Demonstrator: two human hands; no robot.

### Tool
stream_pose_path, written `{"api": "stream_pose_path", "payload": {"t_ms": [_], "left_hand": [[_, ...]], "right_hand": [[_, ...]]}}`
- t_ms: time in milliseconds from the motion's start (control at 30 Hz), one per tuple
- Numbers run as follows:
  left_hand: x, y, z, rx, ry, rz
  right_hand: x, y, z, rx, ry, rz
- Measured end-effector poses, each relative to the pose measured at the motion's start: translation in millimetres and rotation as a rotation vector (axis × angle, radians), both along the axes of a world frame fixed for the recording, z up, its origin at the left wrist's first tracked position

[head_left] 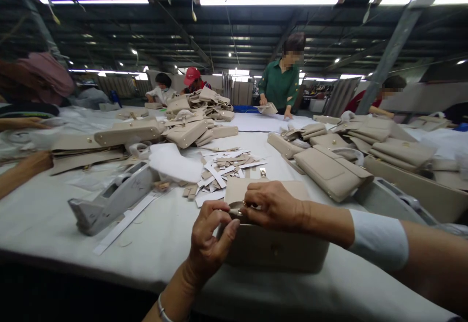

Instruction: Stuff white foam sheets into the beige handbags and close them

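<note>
A beige handbag (292, 249) stands on the table right in front of me, its flap (298, 189) folded back and a gold clasp plate (263, 172) showing at the flap's far edge. At the bag's opening, my left hand (210, 236) pinches the edge between thumb and fingers. From the right, my right hand (272, 206) has its fingers closed on the same spot, beside a small shiny metal piece (240, 211). My fingers partly hide that piece, so its kind is unclear.
Beige and white scraps (219, 171) lie beyond the bag. A grey tape dispenser (113, 197) stands to the left. Beige handbags are piled at the right (332, 171) and far left (186, 127). A co-worker in green (281, 85) stands across the table; other people work around it.
</note>
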State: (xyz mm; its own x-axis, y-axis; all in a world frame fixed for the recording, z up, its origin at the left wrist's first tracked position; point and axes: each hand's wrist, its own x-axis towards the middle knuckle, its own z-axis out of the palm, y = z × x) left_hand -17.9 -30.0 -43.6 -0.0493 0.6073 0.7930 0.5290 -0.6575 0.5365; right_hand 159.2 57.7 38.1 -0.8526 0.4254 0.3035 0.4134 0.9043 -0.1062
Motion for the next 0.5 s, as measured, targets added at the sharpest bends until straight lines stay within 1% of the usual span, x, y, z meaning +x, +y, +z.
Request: {"api": "stream_pose_path", "payload": {"t_ms": [67,133,233,300,400,467,500], "left_hand": [[-1,1,5.6,0.014,0.058,0.019],[-1,2,9.0,0.019,0.087,0.028],[1,6,10.3,0.016,0.078,0.031],[3,8,10.3,0.008,0.052,0.026],[5,11,10.1,-0.034,-0.015,-0.026],[2,17,9.3,-0.125,-0.157,-0.084],[-2,22,8.8,-0.174,-0.280,-0.074]], "right_hand": [[11,-1,6.2,-0.068,-0.085,-0.138],[28,-2,10.1,-0.104,-0.137,-0.257],[62,-3,8.9,-0.107,-0.120,-0.364],[86,-3,2.4,-0.126,-0.049,-0.423],[116,-3,-15.1,-0.201,0.153,-0.469],[126,-5,-30.2,-0.256,0.287,-0.451],[128,-7,-38.2,-0.288,0.344,-0.442]]}}
